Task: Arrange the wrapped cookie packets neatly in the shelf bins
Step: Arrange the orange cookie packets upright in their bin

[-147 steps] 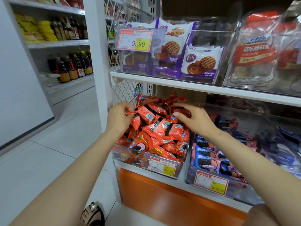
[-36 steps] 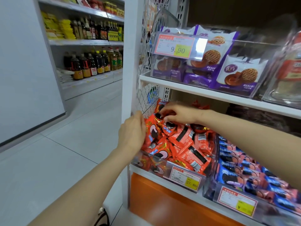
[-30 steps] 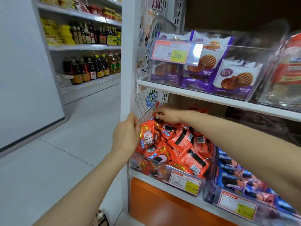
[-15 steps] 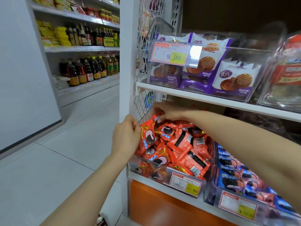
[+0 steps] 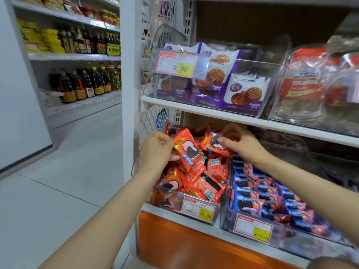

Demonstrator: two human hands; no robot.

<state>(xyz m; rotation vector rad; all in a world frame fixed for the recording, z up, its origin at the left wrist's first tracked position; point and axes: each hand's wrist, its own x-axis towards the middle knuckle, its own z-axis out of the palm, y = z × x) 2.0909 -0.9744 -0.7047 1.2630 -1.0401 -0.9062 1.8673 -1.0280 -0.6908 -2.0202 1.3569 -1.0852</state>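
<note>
The orange-red packets (image 5: 187, 150) carry a dark round cookie with pink filling, blue lettering and gold foil ends. Just beside them, the blue packets (image 5: 268, 193) show pink and black. On the white shelf board (image 5: 213, 111) above, the purple-and-white packets (image 5: 245, 92) picture a brown lattice cookie. Each price tag (image 5: 200, 209) is white with a red border and a yellow block. The panel (image 5: 184, 241) below is orange. The floor (image 5: 58, 191) is pale grey.
</note>
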